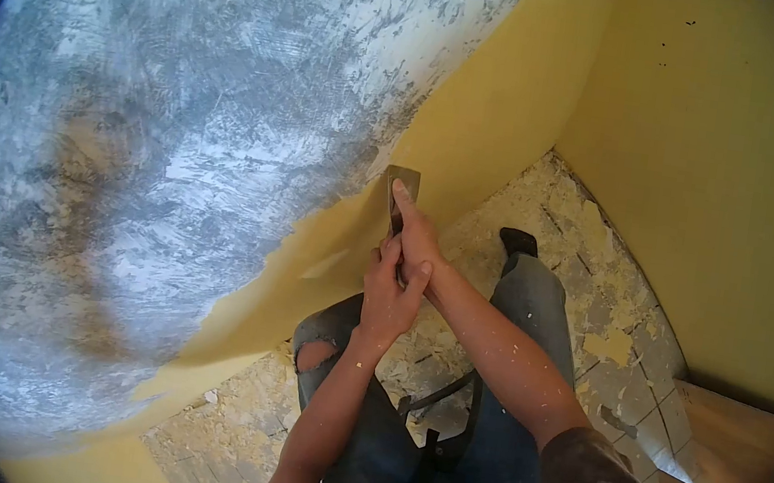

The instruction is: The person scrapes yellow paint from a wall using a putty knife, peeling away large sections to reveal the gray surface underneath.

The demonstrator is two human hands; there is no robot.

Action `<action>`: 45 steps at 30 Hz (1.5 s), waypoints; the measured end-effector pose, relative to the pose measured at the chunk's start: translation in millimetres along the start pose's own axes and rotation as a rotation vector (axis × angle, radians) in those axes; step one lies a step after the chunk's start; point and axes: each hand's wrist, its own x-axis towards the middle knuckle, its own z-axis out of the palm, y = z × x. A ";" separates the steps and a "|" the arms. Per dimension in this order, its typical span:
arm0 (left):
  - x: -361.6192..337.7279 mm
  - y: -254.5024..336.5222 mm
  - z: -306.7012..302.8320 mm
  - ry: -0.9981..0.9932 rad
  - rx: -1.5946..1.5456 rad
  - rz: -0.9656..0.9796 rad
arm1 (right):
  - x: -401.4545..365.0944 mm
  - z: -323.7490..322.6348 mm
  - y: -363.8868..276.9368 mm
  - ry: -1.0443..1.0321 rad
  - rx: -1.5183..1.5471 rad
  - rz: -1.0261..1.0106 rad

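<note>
A scraper (403, 177) with a flat blade touches the wall where yellow paint (480, 127) meets the bared grey-white surface (223, 152). My right hand (415, 235) is wrapped round the scraper's handle, its thumb laid along the tool toward the blade. Just below, my left hand (389, 300) is closed at the lower end of the handle, against my right hand and wrist. Much of the handle is hidden by the fingers.
Paint flakes (549, 199) litter the tiled floor (648, 374). My knees and jeans (536, 300) are below my arms. Another yellow wall (707, 186) stands at the right, with a brown board (737, 444) at lower right.
</note>
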 end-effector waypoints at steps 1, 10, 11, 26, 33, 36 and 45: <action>-3.1 -1.7 -2.4 0.005 -0.013 -0.010 | -0.2 1.8 5.3 -0.006 -0.001 0.000; 3.0 -2.0 -9.9 0.006 -0.043 -0.032 | -4.3 13.7 -1.3 0.081 0.057 -0.027; 6.0 -3.3 -9.4 0.005 -0.044 -0.031 | -3.1 16.2 -4.0 0.106 0.045 -0.034; 28.5 -9.9 1.6 -0.050 -0.081 0.022 | 8.4 11.7 -26.4 0.185 0.000 -0.142; 50.7 -1.3 -1.7 -0.017 -0.097 0.149 | 27.4 11.8 -25.5 0.185 0.116 -0.281; 63.8 23.1 4.1 -0.010 -0.052 0.195 | -2.8 21.4 -93.0 0.048 0.156 -0.222; 61.7 23.8 25.6 -0.064 -0.103 0.108 | 0.3 -2.0 -84.2 0.162 0.014 -0.162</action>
